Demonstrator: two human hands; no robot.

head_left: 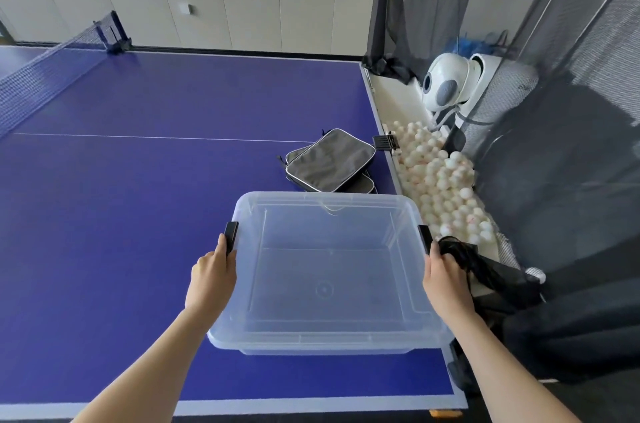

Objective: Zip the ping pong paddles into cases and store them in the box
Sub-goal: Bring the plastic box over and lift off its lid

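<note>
Our left hand (211, 272) and right hand (446, 279) clasp the sides of the empty clear plastic box (311, 339), lower centre; the stacked grey fabric cases (329, 161) just above it are not yet stored.

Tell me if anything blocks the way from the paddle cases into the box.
Nothing visible does. The cases lie on the table just behind the box, which is open-topped and empty. The left hand and right hand grip its sides.
</note>
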